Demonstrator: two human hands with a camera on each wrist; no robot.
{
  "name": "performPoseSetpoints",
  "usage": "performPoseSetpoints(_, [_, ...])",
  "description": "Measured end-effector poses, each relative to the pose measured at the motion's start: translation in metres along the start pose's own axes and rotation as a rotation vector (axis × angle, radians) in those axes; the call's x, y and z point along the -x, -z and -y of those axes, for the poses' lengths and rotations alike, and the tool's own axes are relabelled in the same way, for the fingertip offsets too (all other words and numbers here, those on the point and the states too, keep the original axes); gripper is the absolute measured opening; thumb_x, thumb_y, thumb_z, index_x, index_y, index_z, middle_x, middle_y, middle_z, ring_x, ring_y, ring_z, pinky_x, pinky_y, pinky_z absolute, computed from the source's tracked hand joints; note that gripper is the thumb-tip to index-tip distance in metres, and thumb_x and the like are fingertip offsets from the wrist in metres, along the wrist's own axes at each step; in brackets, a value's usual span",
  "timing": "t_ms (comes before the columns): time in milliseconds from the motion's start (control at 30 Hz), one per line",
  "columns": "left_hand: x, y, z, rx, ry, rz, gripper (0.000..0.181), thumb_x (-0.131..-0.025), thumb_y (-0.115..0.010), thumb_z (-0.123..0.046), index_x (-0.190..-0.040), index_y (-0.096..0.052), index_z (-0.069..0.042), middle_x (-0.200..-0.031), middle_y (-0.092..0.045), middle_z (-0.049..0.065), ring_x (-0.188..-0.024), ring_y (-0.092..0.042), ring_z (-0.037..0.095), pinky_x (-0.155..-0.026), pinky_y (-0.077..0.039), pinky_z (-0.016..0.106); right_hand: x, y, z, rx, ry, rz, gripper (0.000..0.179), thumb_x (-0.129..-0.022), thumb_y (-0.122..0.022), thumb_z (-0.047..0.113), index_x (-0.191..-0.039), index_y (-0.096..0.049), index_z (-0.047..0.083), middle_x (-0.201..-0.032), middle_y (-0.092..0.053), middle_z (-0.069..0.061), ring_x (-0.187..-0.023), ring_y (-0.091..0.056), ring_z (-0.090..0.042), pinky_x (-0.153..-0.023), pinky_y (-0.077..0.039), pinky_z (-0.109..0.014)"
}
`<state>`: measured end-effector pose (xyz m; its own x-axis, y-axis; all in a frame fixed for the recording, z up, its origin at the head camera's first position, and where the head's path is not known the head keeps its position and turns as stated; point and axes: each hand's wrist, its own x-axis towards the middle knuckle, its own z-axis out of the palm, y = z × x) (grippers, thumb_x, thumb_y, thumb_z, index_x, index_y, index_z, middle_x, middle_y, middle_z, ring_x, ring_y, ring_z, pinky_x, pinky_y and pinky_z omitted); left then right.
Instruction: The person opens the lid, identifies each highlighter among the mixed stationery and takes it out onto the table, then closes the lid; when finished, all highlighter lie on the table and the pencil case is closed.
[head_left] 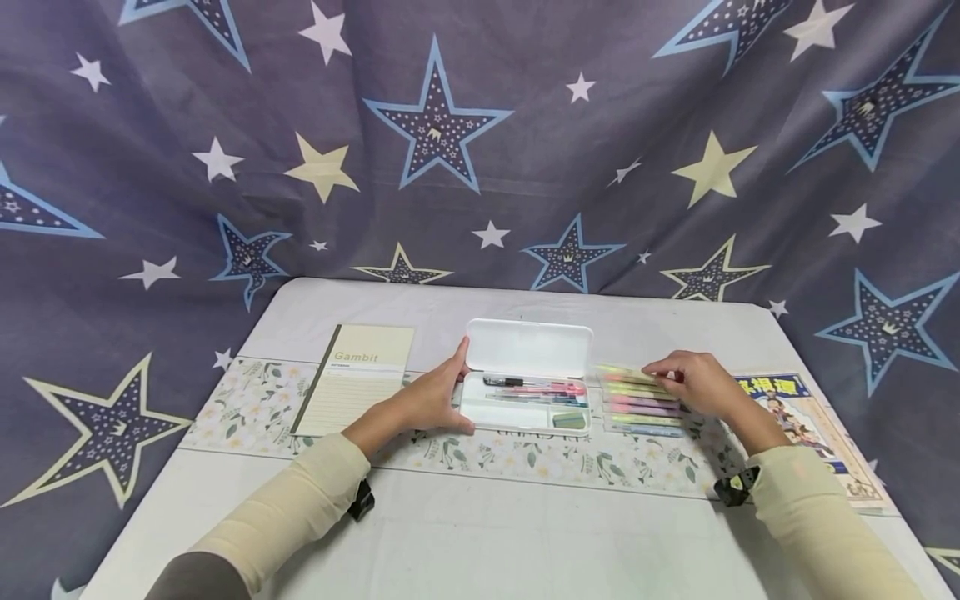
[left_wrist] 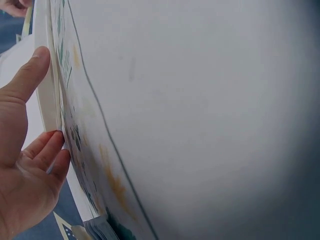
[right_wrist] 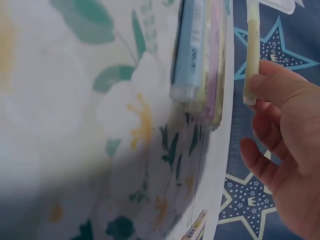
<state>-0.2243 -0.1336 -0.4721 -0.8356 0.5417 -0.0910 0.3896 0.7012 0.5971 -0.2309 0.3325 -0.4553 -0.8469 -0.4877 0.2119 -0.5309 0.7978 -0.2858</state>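
A white pencil case (head_left: 510, 417) lies with its lid raised. Pens (head_left: 536, 389) and a small greenish block (head_left: 568, 420) lie inside it. My left hand (head_left: 427, 400) holds the case's left end, thumb at the front corner and fingers towards the hinge side. In the left wrist view the thumb and fingertips touch the case's edge. My right hand (head_left: 701, 383) pinches a yellow highlighter (right_wrist: 252, 55) by one end between thumb and fingers. Below it, a row of pastel highlighters (head_left: 641, 408) lies to the right of the case, in what looks like a clear sleeve.
A notebook (head_left: 356, 379) marked Gambit lies left of the case. To the right, partly behind my right forearm, lies a colourful booklet (head_left: 813, 433). A floral strip crosses the white table (head_left: 487, 525). A star-patterned curtain (head_left: 540, 167) hangs behind it.
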Motion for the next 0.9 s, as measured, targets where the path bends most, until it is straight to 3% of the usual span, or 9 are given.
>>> performPoseSetpoints(433, [0.000, 0.000, 0.000, 0.020, -0.002, 0.007, 0.149, -0.069, -0.095, -0.041, -0.162, 0.020, -0.018, -0.142, -0.052, 0.005, -0.129, -0.054, 0.019, -0.117, -0.039, 0.042, -0.005, -0.006, -0.014, 0.021, -0.126, 0.116, 0.022, -0.094, -0.071, 0.010, -0.115, -0.079, 0.013, -0.095, -0.074, -0.004, -0.068, -0.052, -0.005, -0.061, -0.044, -0.029])
performPoseSetpoints(900, [0.001, -0.001, 0.001, 0.003, 0.002, 0.001, 0.150, -0.069, -0.094, -0.043, -0.162, 0.021, -0.019, -0.141, -0.052, 0.004, -0.129, -0.054, 0.017, -0.117, -0.039, 0.040, -0.008, -0.009, -0.018, 0.000, -0.160, 0.143, 0.022, -0.096, -0.067, 0.008, -0.115, -0.078, 0.012, -0.097, -0.075, -0.006, -0.072, -0.057, -0.007, -0.063, -0.046, -0.030])
